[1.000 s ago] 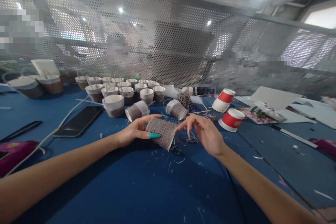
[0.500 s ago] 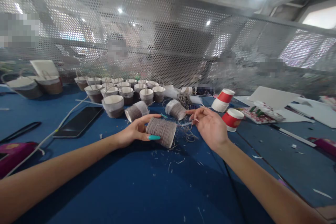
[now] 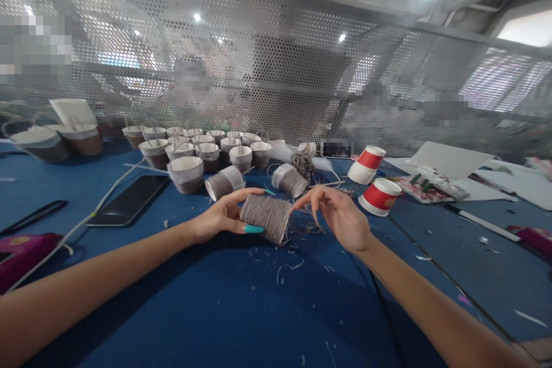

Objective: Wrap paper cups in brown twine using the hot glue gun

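Note:
My left hand (image 3: 222,215) is closed around a cup wrapped in grey-brown twine (image 3: 263,215), tipped on its side just over the blue table. Its thumb, with a long turquoise nail, lies along the near side of the wrapping. To the right, my right hand (image 3: 340,213) has its fingers apart, and the index fingertip reaches the cup's right end edge. Whether it touches the twine there I cannot tell. Loose twine (image 3: 313,229) lies beneath the right fingers. Just behind, two more twine-wrapped cups, one on the left (image 3: 224,183) and one on the right (image 3: 290,180), lie on their sides.
Several small handled cup baskets (image 3: 185,174) stand in rows at the back left. A black phone (image 3: 129,201) lies left of my left hand. Red-and-white paper cups (image 3: 380,196) stand right, beside a patterned packet (image 3: 431,185). A perforated metal screen (image 3: 293,63) rises behind the table.
My right hand has come left and its index finger now reaches the cup's end. The pale strip seen at its fingers earlier no longer shows there. My left hand stays on the cup.

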`<act>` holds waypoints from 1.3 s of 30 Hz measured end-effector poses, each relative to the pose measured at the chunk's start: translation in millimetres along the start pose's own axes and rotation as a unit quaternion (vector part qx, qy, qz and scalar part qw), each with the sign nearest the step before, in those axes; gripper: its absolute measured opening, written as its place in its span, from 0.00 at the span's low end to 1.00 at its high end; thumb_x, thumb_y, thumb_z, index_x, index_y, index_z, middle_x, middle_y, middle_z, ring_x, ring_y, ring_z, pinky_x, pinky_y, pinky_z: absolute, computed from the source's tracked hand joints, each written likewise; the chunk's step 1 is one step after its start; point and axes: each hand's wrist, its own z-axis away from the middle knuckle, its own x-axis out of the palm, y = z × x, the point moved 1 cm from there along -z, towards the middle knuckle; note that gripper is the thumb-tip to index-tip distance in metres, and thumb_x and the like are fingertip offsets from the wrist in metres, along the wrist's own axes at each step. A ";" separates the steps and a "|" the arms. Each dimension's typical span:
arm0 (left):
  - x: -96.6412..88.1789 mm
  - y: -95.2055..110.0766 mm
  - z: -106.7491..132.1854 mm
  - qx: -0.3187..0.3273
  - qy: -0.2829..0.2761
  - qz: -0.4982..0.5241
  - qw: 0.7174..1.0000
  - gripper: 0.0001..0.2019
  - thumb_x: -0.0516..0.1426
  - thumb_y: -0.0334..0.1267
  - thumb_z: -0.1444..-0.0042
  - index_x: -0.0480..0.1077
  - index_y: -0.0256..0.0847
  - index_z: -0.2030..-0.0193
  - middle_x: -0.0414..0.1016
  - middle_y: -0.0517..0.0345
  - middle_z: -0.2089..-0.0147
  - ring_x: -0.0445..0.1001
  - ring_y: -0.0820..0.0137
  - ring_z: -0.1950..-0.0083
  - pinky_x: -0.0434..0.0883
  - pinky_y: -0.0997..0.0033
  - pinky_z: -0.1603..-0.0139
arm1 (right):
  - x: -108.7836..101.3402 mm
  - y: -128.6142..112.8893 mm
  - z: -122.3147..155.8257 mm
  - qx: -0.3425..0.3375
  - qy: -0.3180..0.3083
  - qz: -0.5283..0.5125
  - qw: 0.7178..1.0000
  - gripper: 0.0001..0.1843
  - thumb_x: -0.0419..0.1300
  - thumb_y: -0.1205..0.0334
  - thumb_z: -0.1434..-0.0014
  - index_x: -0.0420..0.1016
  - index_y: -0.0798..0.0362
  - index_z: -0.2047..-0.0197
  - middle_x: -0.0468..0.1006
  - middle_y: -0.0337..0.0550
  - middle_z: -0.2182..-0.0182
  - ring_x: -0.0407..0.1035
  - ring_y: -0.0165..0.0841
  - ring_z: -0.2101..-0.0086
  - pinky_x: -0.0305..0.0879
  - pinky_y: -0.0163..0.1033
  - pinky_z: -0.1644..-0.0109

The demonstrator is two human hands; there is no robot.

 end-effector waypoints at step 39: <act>-1.7 -4.3 -1.6 0.029 0.025 -0.023 0.999 0.32 0.66 0.29 0.56 0.65 0.45 0.43 0.74 0.51 0.48 0.73 0.59 0.48 0.68 0.56 0.47 | 2.7 -2.8 6.0 -0.022 -0.002 0.072 0.997 0.26 0.45 0.47 0.36 0.67 0.48 0.80 0.79 0.45 0.71 0.68 0.42 0.61 0.54 0.51 0.47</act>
